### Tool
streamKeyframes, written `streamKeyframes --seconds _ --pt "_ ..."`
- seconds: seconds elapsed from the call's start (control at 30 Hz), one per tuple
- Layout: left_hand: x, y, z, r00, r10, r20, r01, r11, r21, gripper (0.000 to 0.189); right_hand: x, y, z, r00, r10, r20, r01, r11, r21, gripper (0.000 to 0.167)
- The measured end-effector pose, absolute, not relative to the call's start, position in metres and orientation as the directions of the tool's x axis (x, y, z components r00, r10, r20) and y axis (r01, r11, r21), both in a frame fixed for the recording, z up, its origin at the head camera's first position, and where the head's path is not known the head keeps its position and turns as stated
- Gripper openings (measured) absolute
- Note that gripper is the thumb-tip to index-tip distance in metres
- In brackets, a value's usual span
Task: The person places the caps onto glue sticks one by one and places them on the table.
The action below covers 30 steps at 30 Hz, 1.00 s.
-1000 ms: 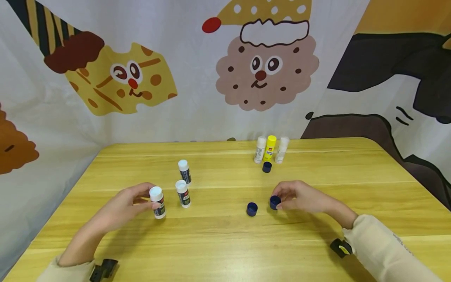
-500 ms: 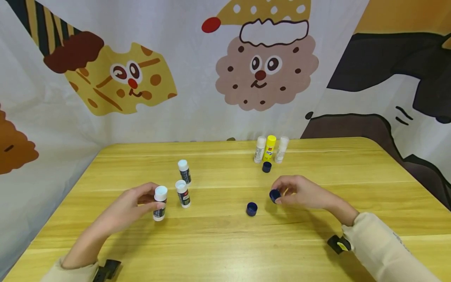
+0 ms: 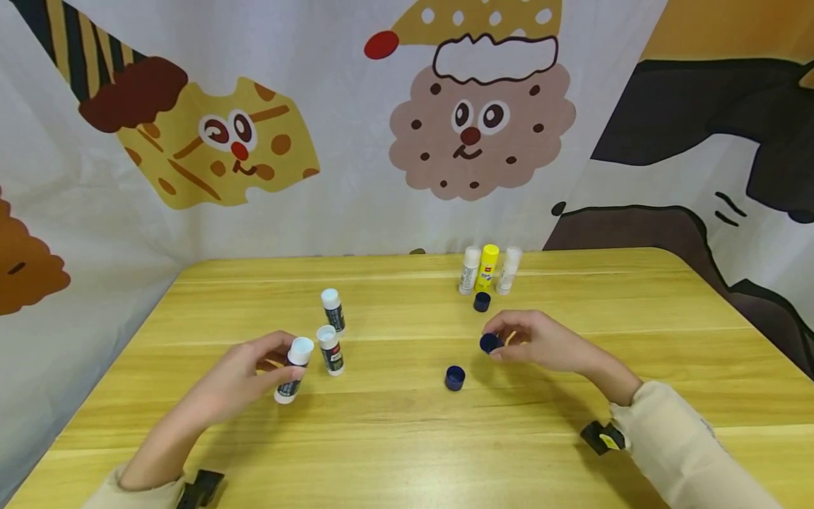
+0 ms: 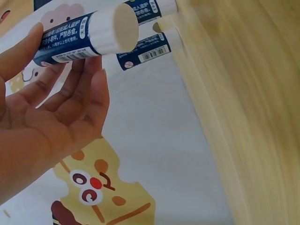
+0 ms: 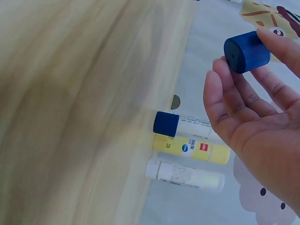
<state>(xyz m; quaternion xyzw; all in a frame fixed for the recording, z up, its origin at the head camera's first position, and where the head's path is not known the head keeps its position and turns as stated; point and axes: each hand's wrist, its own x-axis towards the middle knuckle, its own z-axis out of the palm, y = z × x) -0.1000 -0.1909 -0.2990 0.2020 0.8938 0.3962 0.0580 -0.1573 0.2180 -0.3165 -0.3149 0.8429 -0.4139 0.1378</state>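
Observation:
My left hand (image 3: 244, 375) pinches a white glue stick (image 3: 290, 382) with a dark blue label between thumb and fingers. The stick leans, its top tipped to the right, and its white end (image 4: 123, 28) faces the table in the left wrist view. Two matching glue sticks stand just beyond it, one nearer (image 3: 331, 351) and one farther back (image 3: 333, 311). In my right hand (image 3: 534, 341), thumb and fingers pinch a dark blue ribbed cap (image 5: 247, 51), held above the table. A second blue cap (image 3: 454, 378) lies to its left, hollow side up.
At the table's back stand a yellow glue stick (image 3: 487, 268) and two white ones, left (image 3: 469, 271) and right (image 3: 509, 271). Another blue cap (image 3: 482, 302) sits in front of them. A printed cloth (image 3: 356, 177) hangs behind the wooden table (image 3: 381, 438).
The left hand has shifted right, and its glue stick has gone from upright to tilted. The right hand has lifted its cap off the table and moved slightly left and away.

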Motion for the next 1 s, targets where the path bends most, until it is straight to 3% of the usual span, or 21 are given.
streamKeyframes --seconds 0.37,0.8,1.0 --pt "-0.099 -0.18 -0.288 -0.93 0.354 0.101 0.329 0.675 0.661 0.024 -0.16 0.209 -0.314 -0.779 -0.623 0.07 -0.447 0.475 -0.758 0.029" --pt "-0.103 -0.155 -0.277 -0.907 0.326 0.266 0.421 0.714 0.56 0.024 -0.161 0.2 -0.31 -0.785 -0.61 0.113 -0.454 0.441 -0.774 0.026" --pt "-0.105 -0.141 -0.27 -0.916 0.297 0.268 0.398 0.748 0.531 0.028 -0.162 0.195 -0.311 -0.791 -0.596 0.139 -0.457 0.423 -0.783 0.028"
